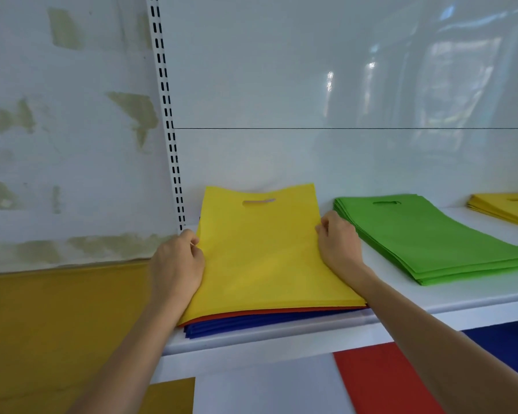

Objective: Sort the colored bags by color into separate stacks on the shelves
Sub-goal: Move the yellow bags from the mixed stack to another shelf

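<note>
A mixed pile of flat bags lies on the white shelf. Its top yellow bag has a cut-out handle at the far end. Under it show a red bag edge and several blue bags. My left hand pinches the yellow bag's left edge. My right hand grips its right edge. To the right sits a green stack, and a yellow stack lies at the far right.
A slotted white upright stands left of the shelf against a patchy wall. On the lower shelf lie a red bag and a blue bag. The glossy white back panel closes the shelf behind.
</note>
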`<state>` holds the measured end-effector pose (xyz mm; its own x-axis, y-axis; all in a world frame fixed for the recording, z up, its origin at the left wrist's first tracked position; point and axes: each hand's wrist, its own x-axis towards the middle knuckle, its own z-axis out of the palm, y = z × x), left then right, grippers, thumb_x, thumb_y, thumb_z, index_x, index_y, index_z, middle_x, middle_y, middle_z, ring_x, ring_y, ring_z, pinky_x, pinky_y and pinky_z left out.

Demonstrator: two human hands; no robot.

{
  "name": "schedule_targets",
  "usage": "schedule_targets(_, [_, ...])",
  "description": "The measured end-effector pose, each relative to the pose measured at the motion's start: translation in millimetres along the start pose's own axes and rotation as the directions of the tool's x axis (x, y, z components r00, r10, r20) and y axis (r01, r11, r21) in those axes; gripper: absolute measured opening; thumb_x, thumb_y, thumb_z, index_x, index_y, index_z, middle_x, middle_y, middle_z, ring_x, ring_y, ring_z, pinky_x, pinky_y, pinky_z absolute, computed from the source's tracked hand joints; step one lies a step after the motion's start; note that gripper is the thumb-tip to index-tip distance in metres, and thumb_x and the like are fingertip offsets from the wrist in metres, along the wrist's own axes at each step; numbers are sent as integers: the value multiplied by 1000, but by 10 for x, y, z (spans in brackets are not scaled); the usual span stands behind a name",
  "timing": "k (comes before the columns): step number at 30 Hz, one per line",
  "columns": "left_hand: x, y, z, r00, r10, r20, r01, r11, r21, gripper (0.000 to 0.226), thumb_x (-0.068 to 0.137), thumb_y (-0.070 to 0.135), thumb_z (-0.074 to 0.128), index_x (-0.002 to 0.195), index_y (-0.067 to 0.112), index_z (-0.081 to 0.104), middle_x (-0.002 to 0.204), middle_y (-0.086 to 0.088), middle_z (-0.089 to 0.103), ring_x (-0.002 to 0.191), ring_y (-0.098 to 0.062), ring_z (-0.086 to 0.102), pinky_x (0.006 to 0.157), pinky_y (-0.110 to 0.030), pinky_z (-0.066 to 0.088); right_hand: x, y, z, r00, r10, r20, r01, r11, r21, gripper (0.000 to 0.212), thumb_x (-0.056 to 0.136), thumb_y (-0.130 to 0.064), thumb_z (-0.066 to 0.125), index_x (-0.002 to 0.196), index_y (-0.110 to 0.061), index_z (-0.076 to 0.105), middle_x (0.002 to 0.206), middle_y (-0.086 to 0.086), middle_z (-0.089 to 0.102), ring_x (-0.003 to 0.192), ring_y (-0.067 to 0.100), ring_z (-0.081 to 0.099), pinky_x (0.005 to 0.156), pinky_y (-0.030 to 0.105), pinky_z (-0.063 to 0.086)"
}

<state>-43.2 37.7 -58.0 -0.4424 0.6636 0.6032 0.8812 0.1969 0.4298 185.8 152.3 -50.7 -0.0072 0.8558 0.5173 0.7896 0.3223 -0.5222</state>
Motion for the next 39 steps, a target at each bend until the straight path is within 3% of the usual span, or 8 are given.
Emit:
schedule_targets(8, [106,270,-200,995,93,-27,-94,995,-32,21,95,13,45,113,14,55,95,-7,68,64,-23,54,54,-30,39,124,34,-339,986,-102,-134,126,974,188,22,96,-7,42,117,-3,45,76,3,51,67,24,49,57,32,34])
schedule_targets(14, [93,1163,-226,969,244,-27,-242,929,-282,23,92,13,49,109,12,66,112,-5,65,98,-21,59,83,-29,42,320,515,-1167,939,-177,-295,226,964,138,32,89,3,46,119,0,58,116,19,59,102,33,56,85,28,35])
schedule_targets(16, [-23,1588,-125,967,253,17,-230,903,-364,28,89,12,54,116,13,63,113,-5,64,101,-20,57,85,-26,39,319,876,-1515,937,-139,-321,179,979,97,31,89,3,47,117,0,61,118,17,59,102,33,56,87,25,34])
schedule_targets(21, [-476,2723,380,935,342,93,-247,818,-519,24,81,3,62,102,10,70,68,-4,58,67,-20,54,64,-17,30,135,1956,-2501,937,-28,-350,20,999,-26,30,88,-1,52,115,-4,63,117,13,62,96,29,58,83,20,31])
schedule_targets(24, [-816,3420,742,901,413,135,-270,775,-571,22,84,7,60,104,10,71,95,-9,71,89,-23,64,74,-19,36,-51,2624,-3074,920,35,-391,-69,995,-73,28,88,-2,52,112,-4,65,114,15,64,98,31,58,84,21,31])
schedule_targets(29, [-1451,4546,1310,790,568,232,-301,688,-660,31,89,13,54,119,9,62,122,-9,62,112,-22,57,91,-22,36,-420,3664,-3920,887,178,-426,-256,957,-134,28,87,-6,54,113,-5,65,109,14,64,101,30,55,85,23,32])
schedule_targets(35, [-2059,5567,1804,643,682,349,-267,626,-733,40,92,20,52,131,10,50,132,-8,52,121,-21,48,97,-24,34,-721,4596,-4570,838,305,-452,-419,891,-175,31,86,-3,53,115,-4,63,110,18,62,100,31,53,86,27,34])
schedule_targets(39, [-2127,6078,2083,584,730,354,-272,587,-762,41,93,22,49,133,12,48,137,-5,47,125,-19,44,102,-28,34,-670,5091,-4730,808,345,-478,-457,879,-137,29,89,-3,51,115,-6,63,110,16,61,87,16,46,76,21,30])
